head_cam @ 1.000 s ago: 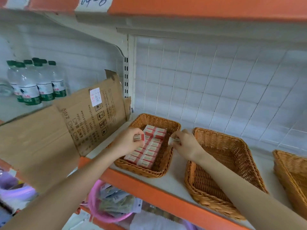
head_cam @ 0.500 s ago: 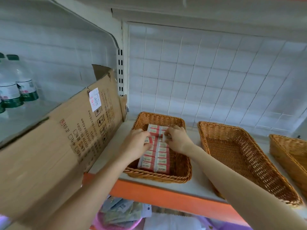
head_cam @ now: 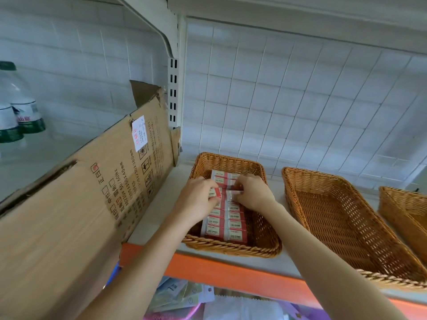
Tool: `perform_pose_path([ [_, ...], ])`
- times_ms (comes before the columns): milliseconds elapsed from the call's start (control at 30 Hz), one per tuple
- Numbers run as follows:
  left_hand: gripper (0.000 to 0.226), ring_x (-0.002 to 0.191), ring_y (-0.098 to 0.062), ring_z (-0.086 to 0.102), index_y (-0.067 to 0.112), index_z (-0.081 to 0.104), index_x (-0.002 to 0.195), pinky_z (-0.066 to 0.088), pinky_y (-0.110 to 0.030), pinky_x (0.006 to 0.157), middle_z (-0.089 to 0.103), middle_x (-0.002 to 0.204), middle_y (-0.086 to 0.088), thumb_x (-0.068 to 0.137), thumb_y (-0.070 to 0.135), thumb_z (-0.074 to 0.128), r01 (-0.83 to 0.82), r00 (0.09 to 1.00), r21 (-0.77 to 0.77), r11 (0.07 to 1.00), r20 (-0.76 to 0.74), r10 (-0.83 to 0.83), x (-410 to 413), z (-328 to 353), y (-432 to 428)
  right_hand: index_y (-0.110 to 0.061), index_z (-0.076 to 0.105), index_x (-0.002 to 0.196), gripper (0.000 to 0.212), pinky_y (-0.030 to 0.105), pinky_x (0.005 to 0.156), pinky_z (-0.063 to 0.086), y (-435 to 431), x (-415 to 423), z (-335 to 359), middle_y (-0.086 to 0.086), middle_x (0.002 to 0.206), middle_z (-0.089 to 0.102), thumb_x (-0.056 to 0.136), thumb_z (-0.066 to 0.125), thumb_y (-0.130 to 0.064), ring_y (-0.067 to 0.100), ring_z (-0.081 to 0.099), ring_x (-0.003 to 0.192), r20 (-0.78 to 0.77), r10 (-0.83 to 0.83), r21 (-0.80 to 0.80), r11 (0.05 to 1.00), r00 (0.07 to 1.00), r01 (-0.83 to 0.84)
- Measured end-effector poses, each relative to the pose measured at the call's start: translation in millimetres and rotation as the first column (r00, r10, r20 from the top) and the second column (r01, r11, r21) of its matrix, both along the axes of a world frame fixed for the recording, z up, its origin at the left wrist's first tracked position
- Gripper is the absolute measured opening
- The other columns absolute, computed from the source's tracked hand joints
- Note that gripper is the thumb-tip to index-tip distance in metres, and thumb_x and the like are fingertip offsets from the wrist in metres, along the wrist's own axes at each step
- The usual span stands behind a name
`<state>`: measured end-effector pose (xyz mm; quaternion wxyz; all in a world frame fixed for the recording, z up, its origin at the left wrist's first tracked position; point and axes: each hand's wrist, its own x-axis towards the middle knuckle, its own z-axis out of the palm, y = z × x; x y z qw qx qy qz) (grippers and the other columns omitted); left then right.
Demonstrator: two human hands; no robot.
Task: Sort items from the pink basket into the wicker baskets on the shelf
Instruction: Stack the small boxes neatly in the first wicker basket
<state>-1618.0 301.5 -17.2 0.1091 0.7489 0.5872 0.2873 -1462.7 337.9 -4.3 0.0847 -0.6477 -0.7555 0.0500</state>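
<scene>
The left wicker basket (head_cam: 231, 248) on the shelf holds two rows of small red-and-white eraser boxes (head_cam: 234, 225). My left hand (head_cam: 198, 199) is inside the basket and pinches one red-and-white box (head_cam: 214, 192) above the left row. My right hand (head_cam: 253, 192) pinches another box (head_cam: 233, 194) over the right row. The pink basket (head_cam: 184, 314) shows only as a rim at the bottom edge, below the shelf, with paper packets in it.
Two more wicker baskets, one in the middle (head_cam: 342, 218) and one at the far right (head_cam: 406, 209), stand to the right. A large cardboard box (head_cam: 87, 195) leans against the shelf on the left. Water bottles (head_cam: 16, 112) stand far left. An orange shelf edge (head_cam: 231, 276) runs along the front.
Both hands have moved further into the left basket and lowered their boxes onto the rows. The camera has come closer and tilted up.
</scene>
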Motion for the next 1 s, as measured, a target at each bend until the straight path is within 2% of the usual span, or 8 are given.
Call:
perform_pose_path([
  [133,0.035,0.108,-0.014,0.053,0.017,0.058,0.125,0.041,-0.023,0.085,0.058,0.118,0.001,0.09,0.024,0.06,0.004,0.999,0.003,1.0,0.032,-0.004,-1,1,0,-0.013,0.057,0.106,0.022,0.034,0.078,0.049,-3,-3,0,0.004,0.112,0.054,0.086,0.057,-0.024,0.023,0.055,0.099,0.077,0.003,-0.014,1.0,0.997,-0.002],
  [333,0.036,0.109,-0.014,0.053,0.017,0.057,0.125,0.043,-0.024,0.087,0.057,0.12,0.001,0.09,0.025,0.061,0.009,0.999,-0.012,1.0,0.045,-0.009,-1,3,-2,-0.01,0.054,0.11,0.023,0.033,0.072,0.046,-5,-8,1,0.006,0.117,0.049,0.091,0.054,-0.023,0.025,0.055,0.099,0.093,-0.022,0.022,1.0,0.995,0.02],
  [500,0.039,0.113,-0.015,0.052,0.017,0.055,0.128,0.042,-0.025,0.091,0.056,0.124,0.0,0.09,0.026,0.061,0.018,0.999,-0.024,1.0,0.043,-0.017,-2,4,-3,-0.014,0.056,0.121,0.03,0.034,0.083,0.048,-19,-4,4,0.003,0.124,0.049,0.093,0.049,-0.02,0.024,0.053,0.109,0.059,0.047,0.053,0.997,0.997,-0.05],
  [567,0.04,0.114,-0.015,0.052,0.017,0.055,0.128,0.041,-0.024,0.091,0.055,0.125,0.0,0.09,0.026,0.061,0.021,0.999,-0.026,0.999,0.028,-0.021,-2,3,-2,-0.016,0.052,0.127,0.035,0.036,0.092,0.045,-28,0,1,0.003,0.13,0.047,0.093,0.044,-0.021,0.025,0.049,0.115,0.134,0.1,0.001,0.995,0.986,-0.101],
  [700,0.037,0.111,-0.014,0.052,0.017,0.056,0.126,0.039,-0.021,0.087,0.057,0.122,0.0,0.09,0.026,0.06,0.031,1.0,-0.018,0.999,0.006,-0.031,-2,3,-2,-0.019,0.032,0.14,0.046,0.038,0.106,0.029,-37,2,-6,0.001,0.142,0.036,0.096,0.036,-0.033,0.024,0.038,0.128,0.291,0.183,-0.09,0.982,0.939,-0.163],
  [800,0.038,0.11,-0.013,0.052,0.017,0.056,0.126,0.038,-0.02,0.085,0.058,0.121,0.001,0.09,0.027,0.06,0.035,0.999,-0.014,0.999,-0.007,-0.036,-2,4,-2,-0.019,0.023,0.145,0.052,0.04,0.108,0.023,-37,-1,-5,0.0,0.15,0.027,0.098,0.03,-0.041,0.022,0.029,0.135,0.359,0.201,-0.134,0.978,0.911,-0.163],
  [1000,0.035,0.106,-0.014,0.052,0.018,0.057,0.123,0.038,-0.02,0.082,0.058,0.116,0.001,0.09,0.027,0.061,0.035,0.999,-0.021,0.999,-0.012,-0.035,-2,2,-1,-0.02,0.022,0.145,0.059,0.047,0.109,0.018,-35,-10,-7,0.002,0.151,0.023,0.095,0.027,-0.051,0.024,0.023,0.139,0.335,0.163,-0.181,0.978,0.928,-0.106],
])
